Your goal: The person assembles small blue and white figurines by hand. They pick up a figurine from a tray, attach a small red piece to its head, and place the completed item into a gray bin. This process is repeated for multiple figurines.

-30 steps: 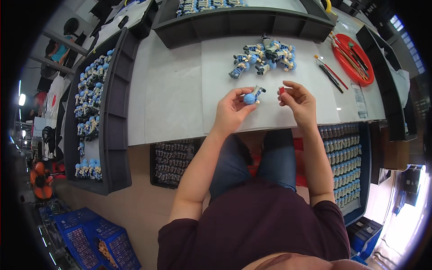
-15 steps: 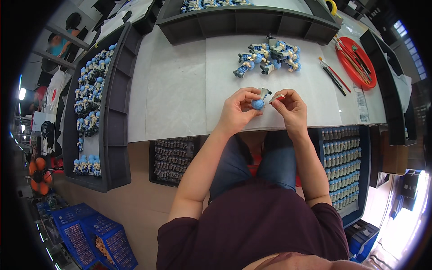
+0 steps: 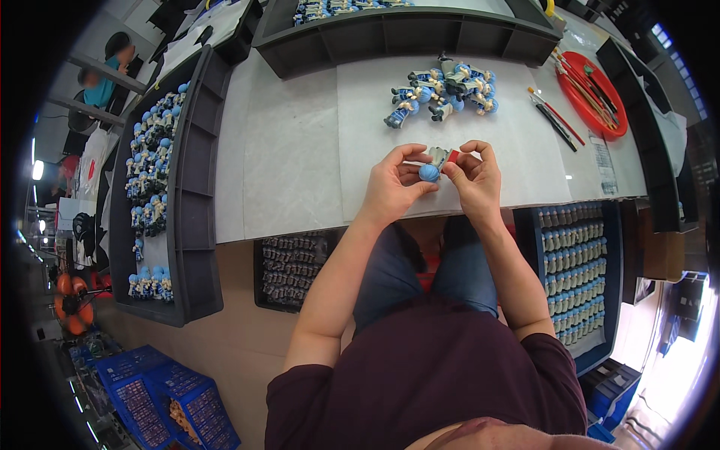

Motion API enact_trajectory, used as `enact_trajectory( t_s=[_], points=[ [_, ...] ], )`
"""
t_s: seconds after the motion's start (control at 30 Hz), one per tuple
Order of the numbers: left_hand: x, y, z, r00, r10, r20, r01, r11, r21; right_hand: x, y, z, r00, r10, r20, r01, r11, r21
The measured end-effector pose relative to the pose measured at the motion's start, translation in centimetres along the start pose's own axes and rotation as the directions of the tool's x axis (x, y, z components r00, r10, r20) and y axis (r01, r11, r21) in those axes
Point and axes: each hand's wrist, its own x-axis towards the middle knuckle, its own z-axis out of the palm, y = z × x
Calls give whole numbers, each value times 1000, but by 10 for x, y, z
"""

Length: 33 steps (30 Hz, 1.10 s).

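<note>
My left hand (image 3: 391, 182) is closed around a small figurine (image 3: 429, 173), its round blue head toward me and its pale grey body tilted away. Between the thumb and fingers of my right hand (image 3: 478, 180) is a small flat red piece (image 3: 453, 156), whose kind I cannot make out. The piece is right beside the figurine's body, perhaps touching it; fingers hide the contact. Both hands are above a white sheet (image 3: 367, 112) near the table's front edge. Farther back on that sheet lies a pile of similar blue-and-white figurines (image 3: 450, 86).
A red oval dish (image 3: 617, 133) holds brushes, with several brushes and pens (image 3: 555, 124) lying beside it. Dark trays of figurines stand at the left (image 3: 196, 195) and back (image 3: 405, 39). Below the table's edge are a blue tray (image 3: 611, 300) and a dark tray (image 3: 260, 289), both filled with rows.
My right hand has moved slightly up and left, bringing the red piece closer against the figurine's body. The figurine has turned a little in my left hand. The whole view has shifted slightly.
</note>
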Motion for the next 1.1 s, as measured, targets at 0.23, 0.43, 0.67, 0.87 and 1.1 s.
enact_trajectory(
  t_s=[0.23, 0.43, 0.67, 0.87, 1.1],
  points=[
    [-1, 1, -1, 1000, -20, -20, 21, 998, 66, -7, 0, 13, 977, -200, 76, 212, 857, -470],
    [-2, 1, 1, 997, -72, -39, 72, 997, -15, 3, -7, 11, 967, -249, -52, 201, 875, -441],
    [2, 6, 2, 996, -59, -59, 63, 996, 57, 10, -5, 8, 976, -211, -58, 153, 849, -506],
    [0, 4, 3, 997, -54, -61, 56, 998, 37, 3, -5, 11, 965, -260, 16, 231, 827, -513],
    [1, 4, 4, 997, -45, -70, 51, 995, 81, 9, -3, 8, 976, -216, -1, 185, 839, -511]
  ],
)
